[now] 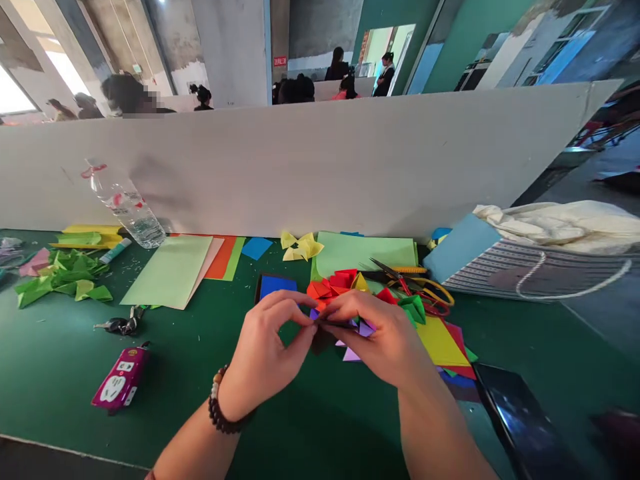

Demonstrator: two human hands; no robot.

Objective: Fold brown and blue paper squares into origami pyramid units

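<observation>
Between my two hands is a small dark piece of folded paper point(339, 324), held up over the green table. My left hand point(270, 350), with a beaded bracelet on its wrist, pinches the paper's left end between thumb and forefinger. The thumb and fingers of my right hand point(383, 337) close on its right part and hide some of it. Just beyond lie red folded paper pieces point(333, 285), purple ones partly behind my right hand, and a green folded piece point(414, 309). Scissors point(393, 273) rest behind them. A yellow paper sheet point(443, 341) lies right of my right hand.
A white partition point(310, 167) edges the table's back. At left are a plastic bottle point(133, 210), green paper scraps point(65, 277), keys point(123, 323) and a purple packet point(121, 379). A striped paper bag point(500, 267) and a phone point(520, 413) are at right.
</observation>
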